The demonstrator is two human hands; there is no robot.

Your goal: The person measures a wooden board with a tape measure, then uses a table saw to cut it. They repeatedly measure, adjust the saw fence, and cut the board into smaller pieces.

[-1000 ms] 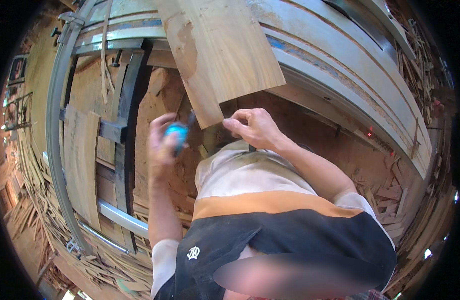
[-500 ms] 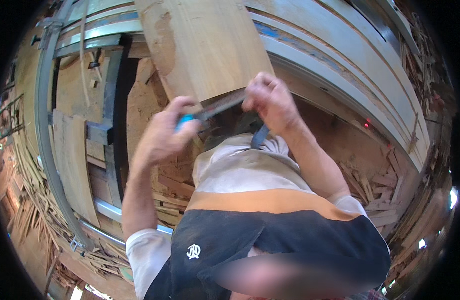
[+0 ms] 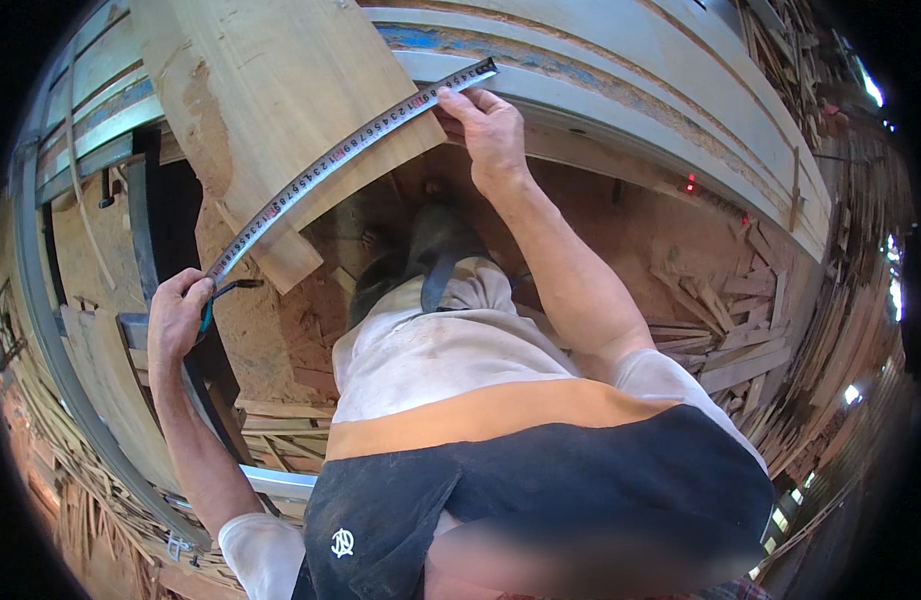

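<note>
A tape measure (image 3: pixel 346 152) is drawn out slantwise across the near end of a wide wooden board (image 3: pixel 271 90). Its blade runs from low on the left to high on the right. My left hand (image 3: pixel 179 312) is closed round the teal-and-black case, most of which the fingers hide. With thumb and fingers, my right hand (image 3: pixel 489 132) pinches the blade a little short of its free tip, over the board's right corner. The blade lies over the board, though I cannot tell whether it touches all along.
The board rests on a long machine table (image 3: pixel 601 110) with pale rails. A metal frame (image 3: pixel 36 260) curves down the left side, with another plank (image 3: pixel 96 370) beside it. Wood offcuts (image 3: pixel 751 330) lie heaped at right. A red light (image 3: pixel 692 183) glows on the table's side.
My hands have spread apart, drawing out much more of the tape blade. The left hand has gone left and down, the right hand up and slightly left. The view has shifted.
</note>
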